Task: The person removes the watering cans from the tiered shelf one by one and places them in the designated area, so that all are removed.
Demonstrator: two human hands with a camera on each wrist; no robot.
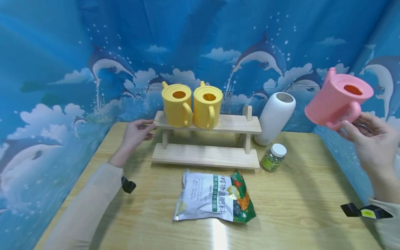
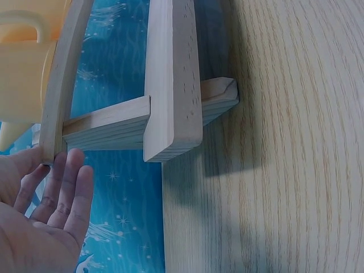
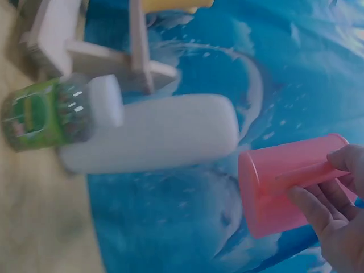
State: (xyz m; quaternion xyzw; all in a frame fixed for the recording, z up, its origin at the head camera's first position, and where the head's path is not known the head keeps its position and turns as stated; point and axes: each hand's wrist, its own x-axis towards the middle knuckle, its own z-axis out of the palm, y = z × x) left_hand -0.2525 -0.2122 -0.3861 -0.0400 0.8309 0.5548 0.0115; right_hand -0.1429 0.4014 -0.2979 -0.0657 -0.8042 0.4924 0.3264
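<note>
My right hand (image 1: 373,142) holds a pink watering can (image 1: 335,99) by its handle, up in the air at the far right. The can leans, its spout pointing up and away. In the right wrist view, the fingers wrap the handle of the pink can (image 3: 284,199). At the left end of a two-tier wooden shelf (image 1: 231,121), my left hand (image 1: 135,135) pinches the upper board between thumb and fingers, as the left wrist view shows at the board's end (image 2: 54,136). Two yellow watering cans, one on the left (image 1: 175,107) and one beside it (image 1: 206,109), stand on the upper board.
A white vase (image 1: 275,118) stands at the shelf's right end, with a white-capped jar (image 1: 273,158) in front of it. A white and green fertilizer bag (image 1: 212,196) lies on the wooden table (image 1: 297,208) before the shelf. Behind hangs a blue dolphin-print curtain (image 1: 187,41).
</note>
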